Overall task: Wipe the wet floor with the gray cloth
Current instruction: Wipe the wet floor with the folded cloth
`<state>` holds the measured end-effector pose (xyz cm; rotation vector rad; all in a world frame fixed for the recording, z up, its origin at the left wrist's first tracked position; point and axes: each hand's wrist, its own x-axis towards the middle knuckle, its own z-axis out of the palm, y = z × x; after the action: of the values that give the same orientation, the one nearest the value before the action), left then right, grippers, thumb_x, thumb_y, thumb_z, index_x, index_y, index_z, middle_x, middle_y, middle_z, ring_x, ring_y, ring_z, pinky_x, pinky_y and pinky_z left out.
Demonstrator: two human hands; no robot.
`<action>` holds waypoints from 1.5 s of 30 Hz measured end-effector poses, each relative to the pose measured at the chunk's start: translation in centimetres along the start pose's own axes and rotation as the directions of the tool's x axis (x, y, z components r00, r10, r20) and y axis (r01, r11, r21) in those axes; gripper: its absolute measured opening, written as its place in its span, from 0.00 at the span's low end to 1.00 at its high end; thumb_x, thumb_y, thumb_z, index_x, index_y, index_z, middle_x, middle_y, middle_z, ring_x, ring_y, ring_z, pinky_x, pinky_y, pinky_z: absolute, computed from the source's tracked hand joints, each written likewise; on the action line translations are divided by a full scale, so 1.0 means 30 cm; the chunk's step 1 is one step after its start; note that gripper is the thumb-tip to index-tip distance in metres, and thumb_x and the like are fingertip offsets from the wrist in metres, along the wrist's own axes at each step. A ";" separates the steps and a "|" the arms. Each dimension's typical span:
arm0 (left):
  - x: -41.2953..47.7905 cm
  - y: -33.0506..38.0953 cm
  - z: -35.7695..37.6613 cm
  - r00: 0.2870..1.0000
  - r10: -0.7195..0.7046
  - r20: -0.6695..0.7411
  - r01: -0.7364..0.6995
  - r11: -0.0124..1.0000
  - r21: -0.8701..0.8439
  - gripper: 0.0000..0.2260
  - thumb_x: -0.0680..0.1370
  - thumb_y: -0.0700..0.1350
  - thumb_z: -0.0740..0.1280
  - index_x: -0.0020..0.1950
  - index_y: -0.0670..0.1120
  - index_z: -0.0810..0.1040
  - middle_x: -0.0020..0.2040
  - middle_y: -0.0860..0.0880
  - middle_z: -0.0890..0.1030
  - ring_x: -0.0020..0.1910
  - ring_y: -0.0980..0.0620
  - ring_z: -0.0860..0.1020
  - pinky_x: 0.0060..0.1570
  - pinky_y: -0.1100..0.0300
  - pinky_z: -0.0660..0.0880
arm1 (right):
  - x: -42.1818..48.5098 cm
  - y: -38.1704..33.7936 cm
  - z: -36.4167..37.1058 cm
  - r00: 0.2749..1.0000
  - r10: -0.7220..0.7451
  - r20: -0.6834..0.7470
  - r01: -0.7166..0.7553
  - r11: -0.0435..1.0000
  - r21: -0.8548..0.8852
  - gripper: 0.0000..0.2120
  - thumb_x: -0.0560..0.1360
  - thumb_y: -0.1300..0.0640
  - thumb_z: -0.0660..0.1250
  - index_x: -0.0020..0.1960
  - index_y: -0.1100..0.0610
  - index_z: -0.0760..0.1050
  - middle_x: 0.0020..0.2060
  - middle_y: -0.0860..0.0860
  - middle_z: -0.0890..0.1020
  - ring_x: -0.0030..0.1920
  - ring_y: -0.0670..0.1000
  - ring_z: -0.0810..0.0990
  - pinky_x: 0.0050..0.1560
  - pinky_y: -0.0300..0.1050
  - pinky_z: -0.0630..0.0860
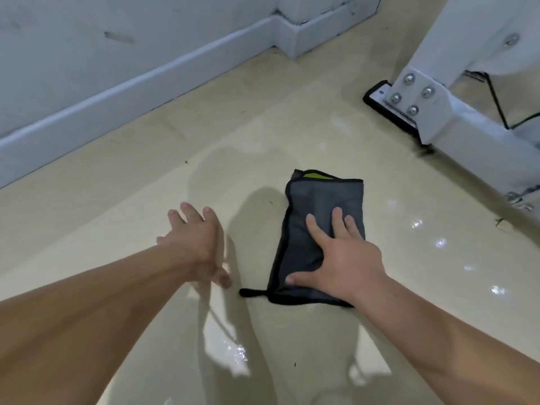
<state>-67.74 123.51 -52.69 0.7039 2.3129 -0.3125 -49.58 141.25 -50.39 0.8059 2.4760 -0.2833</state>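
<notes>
- Near the white metal bolted frame (438, 112), our folded gray black-edged cloth (318, 217) lies flat on the glossy beige floor (263, 135).
- Our right hand (342, 258) presses it, fingers spread; our left hand (195, 244) hovers open beside it.
- Wet sheen surrounds the cloth; we judge most wiping remains.

The floor (263, 135) is smooth, glossy and wet-sheened. The gray cloth (318, 206) is soft matt fabric with black stitched edging. 4 shiny metal bolts (412, 92) stud a smooth white bracket (455, 112).
</notes>
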 end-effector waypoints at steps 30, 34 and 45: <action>-0.179 0.247 0.152 0.894 0.265 -0.362 -0.312 0.947 -0.077 0.52 0.58 0.63 0.83 0.73 0.52 0.60 0.76 0.48 0.56 0.73 0.46 0.60 0.42 0.50 0.77 | -0.224 0.090 0.162 0.994 0.096 -0.051 -0.092 0.993 0.074 0.66 0.54 0.16 0.65 0.81 0.37 0.37 0.83 0.55 0.39 0.82 0.60 0.41 0.71 0.57 0.68; -0.263 0.164 0.188 0.900 0.195 -0.390 -0.288 0.938 -0.193 0.42 0.72 0.51 0.78 0.77 0.47 0.57 0.82 0.46 0.47 0.80 0.45 0.52 0.67 0.52 0.72 | -0.157 -0.057 0.122 1.000 -0.012 -0.018 0.013 0.998 0.055 0.68 0.54 0.20 0.72 0.81 0.37 0.36 0.82 0.55 0.36 0.82 0.61 0.39 0.73 0.59 0.65; -0.642 -0.214 0.343 0.951 0.071 -0.300 -0.155 0.952 -0.265 0.33 0.76 0.44 0.69 0.77 0.46 0.56 0.82 0.44 0.44 0.81 0.43 0.48 0.76 0.59 0.55 | -0.212 -0.473 0.169 0.983 -0.182 0.027 0.183 0.983 -0.019 0.68 0.57 0.21 0.72 0.81 0.40 0.35 0.81 0.57 0.34 0.81 0.63 0.37 0.76 0.60 0.59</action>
<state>-53.87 106.40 -46.97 0.7720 2.5056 0.1902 -51.60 125.01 -50.77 0.5634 2.5281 -0.3292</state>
